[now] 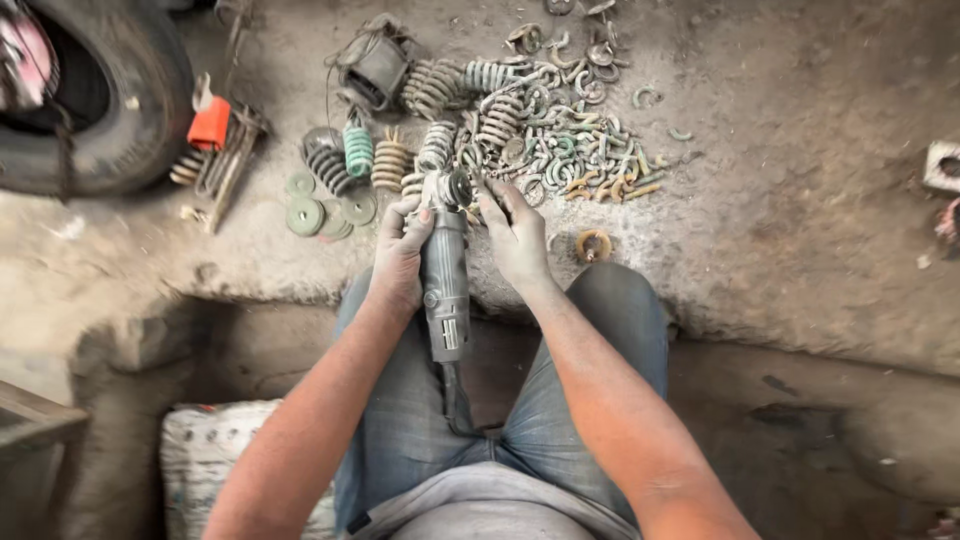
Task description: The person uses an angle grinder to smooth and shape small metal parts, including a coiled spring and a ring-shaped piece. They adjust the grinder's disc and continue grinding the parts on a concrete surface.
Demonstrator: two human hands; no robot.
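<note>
A grey angle grinder lies lengthwise between my knees, its head pointing away from me. My left hand is wrapped around the grinder's body near the head. My right hand rests at the right side of the grinder's head, fingers bent toward it; whether it grips a part there is hidden. The grinder's black cord runs down toward my lap.
Several coil springs and a heap of curved metal clips lie on the dusty concrete ahead. Round discs sit left, with a red-handled tool, a tyre and one ring.
</note>
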